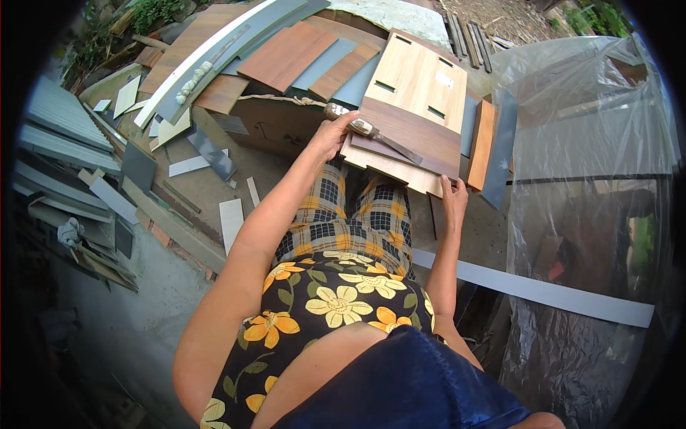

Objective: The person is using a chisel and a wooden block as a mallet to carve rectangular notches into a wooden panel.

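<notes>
My left hand [333, 136] is closed at the left edge of the stacked boards, its fingers against the worn handle of a chisel [366, 130]. The chisel's metal blade slants over the boards toward the lower right. Under it lies a dark brown wood-grain board [421, 136], with a narrower brown strip [382, 148] along its near side. Below these a pale board [382, 166] sticks out toward me, its near edge notched. At the near right corner, my right hand [454, 196] pinches the board edge between thumb and fingers. What lies beneath my left fingers is partly hidden.
A light wood panel with slots [411, 71] lies beyond the boards. Brown boards [289, 57] and grey ones cover the work surface. An orange-brown block [481, 143] stands at the right, near plastic sheeting [579, 143]. Offcuts [189, 164] litter the ground at left.
</notes>
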